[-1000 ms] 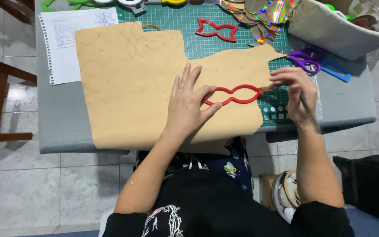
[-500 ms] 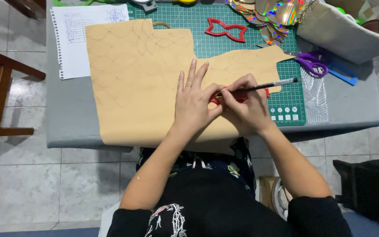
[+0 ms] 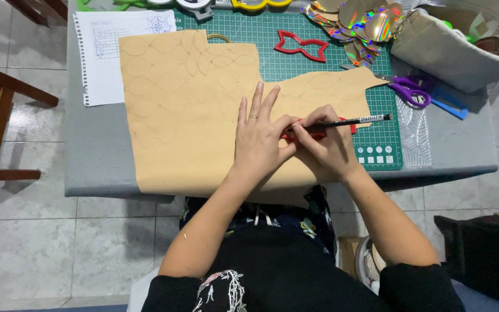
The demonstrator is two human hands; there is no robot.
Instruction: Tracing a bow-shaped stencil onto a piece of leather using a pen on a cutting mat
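- A red stencil (image 3: pixel 319 134) lies flat on the tan sheet (image 3: pixel 186 115), near the middle of the frame. Only bits of it peek out between the two hands.
- The left hand (image 3: pixel 259 141) lies open and flat on top of the stencil, fingers spread and pointing up the frame. It grips nothing. It looks like it presses down so the stencil cannot slide.
- The right hand (image 3: pixel 324 147) is closed around a black pencil (image 3: pixel 350 122). The pencil slants up to the right, and its tip is hidden at the stencil's edge, just beside the left hand. It seems to be held low so the tip can follow the edge.
- So the stencil sits under the left hand and right next to the right hand's fingers.
- The tan sheet already has many curved lines on it. It covers the left part of a green mat (image 3: pixel 330 34).
- A second red stencil (image 3: pixel 301 46) lies on the mat, higher up.
- Purple scissors (image 3: pixel 408 89) lie at the right.
- A notebook (image 3: pixel 108 52) lies at the upper left.
- Shiny shapes (image 3: pixel 365 23) sit at the top right.
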